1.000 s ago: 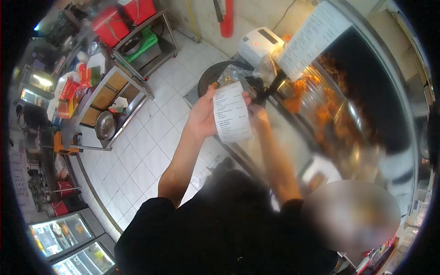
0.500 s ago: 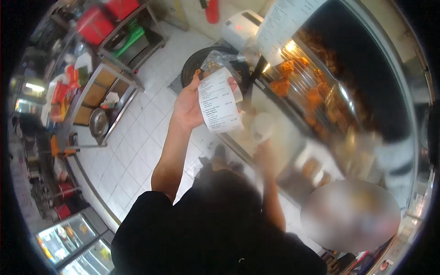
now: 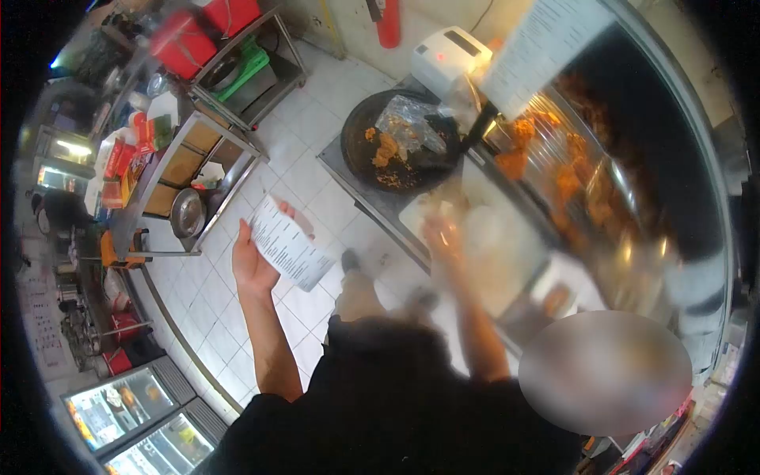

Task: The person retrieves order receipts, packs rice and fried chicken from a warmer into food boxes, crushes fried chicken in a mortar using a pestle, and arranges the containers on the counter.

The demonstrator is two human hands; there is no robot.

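Note:
My left hand (image 3: 255, 267) holds a long printed receipt (image 3: 291, 244), thumb on one edge and fingers behind it, over the tiled floor. My right hand (image 3: 445, 237) is smeared by motion above a white cutting board (image 3: 507, 273). Whether it holds anything cannot be made out. Beside it on the board is a blurred whitish shape (image 3: 484, 229). Just beyond the board sits a wide black round dish (image 3: 360, 162) with orange-brown crumbs (image 3: 386, 149) and a clear plastic bag (image 3: 412, 123) in it.
A white boxy device (image 3: 450, 54) with a red light stands behind the dish. Paper (image 3: 546, 55) hangs near a display case with orange fried pieces (image 3: 570, 178). A metal rack (image 3: 198, 226) stands left, red boxes (image 3: 182, 43) at the back. Near the right is a white tray (image 3: 566, 281).
My left hand has moved left and down with the receipt, away from the black dish. My right hand has gone forward over the board, away from the whitish shape. The view has shifted.

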